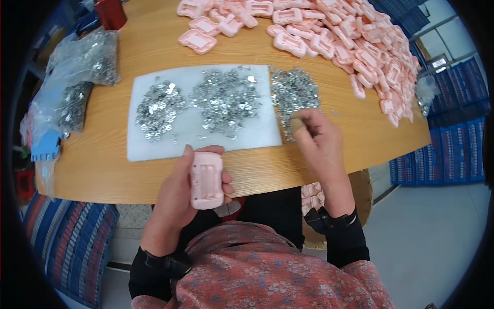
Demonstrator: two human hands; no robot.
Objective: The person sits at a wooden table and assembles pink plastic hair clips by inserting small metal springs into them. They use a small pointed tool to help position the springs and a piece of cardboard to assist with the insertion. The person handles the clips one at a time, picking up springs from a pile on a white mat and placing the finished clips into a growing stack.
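Gripping a smooth pink plastic casing [207,180] upright over the wooden table's [103,170] near edge, the left hand [182,198] is wrapping fingers around it. The right hand [319,141] is reaching into glittering small metal pieces [294,92] beside the white foam sheet [154,147], fingertips pinching; whether anything is being held there is too small to make out

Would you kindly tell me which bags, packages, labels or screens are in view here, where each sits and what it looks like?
Clear plastic bags: far left of the wooden table, crumpled, filled with small silvery metal parts.
Small clear bag: right table edge beside the pink casings, silvery contents.
Blue crates: stacked at right, on the floor.
No labels or screens show.
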